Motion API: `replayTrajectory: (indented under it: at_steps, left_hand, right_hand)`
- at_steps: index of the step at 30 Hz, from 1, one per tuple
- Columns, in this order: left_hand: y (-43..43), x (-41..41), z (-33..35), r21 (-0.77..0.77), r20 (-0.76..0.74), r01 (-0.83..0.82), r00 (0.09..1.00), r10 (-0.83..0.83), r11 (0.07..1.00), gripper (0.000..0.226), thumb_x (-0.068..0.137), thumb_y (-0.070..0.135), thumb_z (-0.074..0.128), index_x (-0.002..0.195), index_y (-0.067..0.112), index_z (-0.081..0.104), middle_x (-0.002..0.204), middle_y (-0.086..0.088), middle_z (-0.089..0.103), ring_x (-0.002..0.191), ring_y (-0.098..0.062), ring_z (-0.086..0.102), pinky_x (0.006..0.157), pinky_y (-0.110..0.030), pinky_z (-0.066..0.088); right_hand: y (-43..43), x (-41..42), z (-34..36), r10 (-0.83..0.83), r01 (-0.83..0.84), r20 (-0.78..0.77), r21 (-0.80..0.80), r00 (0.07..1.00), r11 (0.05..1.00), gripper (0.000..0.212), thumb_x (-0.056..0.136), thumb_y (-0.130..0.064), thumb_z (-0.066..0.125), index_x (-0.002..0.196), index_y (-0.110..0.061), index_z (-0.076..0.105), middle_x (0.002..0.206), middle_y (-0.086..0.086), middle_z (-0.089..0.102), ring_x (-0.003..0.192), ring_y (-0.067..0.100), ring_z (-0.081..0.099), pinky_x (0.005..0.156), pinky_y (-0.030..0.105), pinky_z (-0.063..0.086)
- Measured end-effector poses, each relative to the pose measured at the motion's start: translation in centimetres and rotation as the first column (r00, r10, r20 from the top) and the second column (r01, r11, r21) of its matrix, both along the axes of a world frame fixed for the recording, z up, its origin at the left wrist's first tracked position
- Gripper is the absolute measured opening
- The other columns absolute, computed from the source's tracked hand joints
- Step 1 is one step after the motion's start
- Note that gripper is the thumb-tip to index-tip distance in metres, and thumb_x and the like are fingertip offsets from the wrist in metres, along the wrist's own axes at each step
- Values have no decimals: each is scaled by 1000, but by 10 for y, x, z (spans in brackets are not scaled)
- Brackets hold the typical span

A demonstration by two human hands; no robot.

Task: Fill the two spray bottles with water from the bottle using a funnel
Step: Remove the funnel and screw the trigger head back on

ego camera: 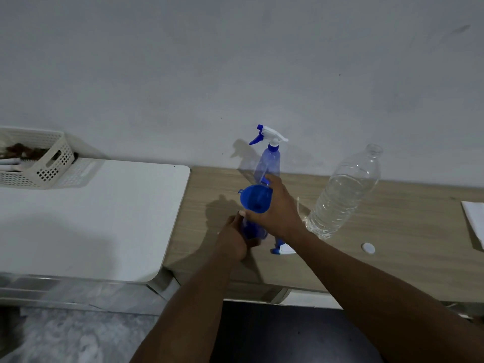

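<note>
Two bare forearms reach in from the bottom edge and meet over the wooden table (392, 231). Behind everything stands a plain grey-white wall (235, 61). A white table (91, 218) butts against the wooden one on the left, and a white perforated basket (44, 163) sits at its far left corner with something brown inside.

On the wooden table, right of the hands, a clear water bottle (343, 195) stands uncapped, with water reaching about two thirds of the way up. Close to the wall, the far spray bottle (269, 158) stands upright, translucent blue with its white and blue trigger head screwed on.

Just in front of it is the near spray bottle (254, 230), its trigger head off. The left hand (234, 235) curls its fingers round this bottle's lower body. The right hand (277, 213) grips the blue funnel (255, 199) by its rim, thumb on the near side and fingers over the far side. The funnel sits over the bottle's mouth; whether its spout is fully seated cannot be told.

A white sheet (475, 221) lies at the right edge. The loose trigger head (282, 249) lies on the wood beneath the right wrist. A small white cap (368, 248) lies near the water bottle's base.
</note>
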State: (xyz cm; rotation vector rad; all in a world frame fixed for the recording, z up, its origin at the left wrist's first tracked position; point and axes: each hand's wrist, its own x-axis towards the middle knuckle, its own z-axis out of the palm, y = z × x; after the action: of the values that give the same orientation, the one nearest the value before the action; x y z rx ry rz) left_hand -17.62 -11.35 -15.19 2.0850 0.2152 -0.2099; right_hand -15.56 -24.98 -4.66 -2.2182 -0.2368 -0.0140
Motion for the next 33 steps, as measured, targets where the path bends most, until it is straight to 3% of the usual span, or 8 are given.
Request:
replayTrajectory:
  at_steps: [3,8,13,16,20,25,30,33]
  left_hand:
    - [-1,-1,1,-5,-3,-17,1000,17,1000,89,66,29,93,142,25,48,140,3,56,127,-17,56,105,-36,48]
    - [-1,0,2,-14,-21,-3,1000,3,1000,92,65,31,93,144,26,46,141,8,52,129,-16,52,108,-39,46]
    - [1,4,-2,-115,-86,43,995,-53,992,105,48,49,91,139,47,39,145,9,46,133,-24,48,107,-51,47]
    - [1,3,0,-75,-72,55,996,-61,996,98,63,34,92,145,37,39,146,5,46,132,-23,48,109,-49,44]
    - [1,1,0,5,-10,22,1000,-22,1000,92,66,35,92,144,31,45,145,4,50,132,-20,51,107,-34,45]
    - [1,0,3,45,11,26,1000,-26,999,92,69,34,91,147,29,43,147,2,49,131,-20,51,104,-29,43]
    - [1,1,6,87,37,37,999,-40,996,93,68,37,91,146,31,41,144,3,51,128,-20,54,104,-34,48]
    - [1,2,5,89,17,39,999,-41,995,90,69,36,91,145,28,42,144,1,51,127,-21,54,99,-25,44]
  right_hand:
    - [1,-1,1,2,-3,27,19,1000,1000,100,58,-52,86,139,-22,36,129,-5,55,112,14,57,88,33,52]
    - [1,-2,4,5,-5,72,-3,997,1000,97,58,-56,85,136,-22,38,128,-4,55,114,15,57,91,34,53]
    - [2,-3,12,0,0,95,0,996,1000,95,60,-51,88,136,-26,36,132,-5,53,117,16,55,92,35,53]
    - [2,-3,15,2,-3,99,2,995,1000,93,60,-49,89,134,-27,37,132,-5,52,116,14,54,91,33,53]
    - [0,-2,16,4,-4,91,8,996,1000,93,61,-47,89,136,-27,37,133,-5,52,117,14,53,92,32,52]
    - [-3,1,16,16,-14,82,-23,997,1000,94,62,-50,87,138,-25,38,134,-4,52,116,13,52,92,28,49]
    - [-8,9,17,62,-58,42,-90,997,994,91,64,-51,84,138,-25,38,135,-1,50,117,18,52,89,30,47]
    - [-11,10,19,92,-84,40,-170,995,982,90,67,-54,82,140,-26,37,140,1,46,119,19,51,93,35,50]
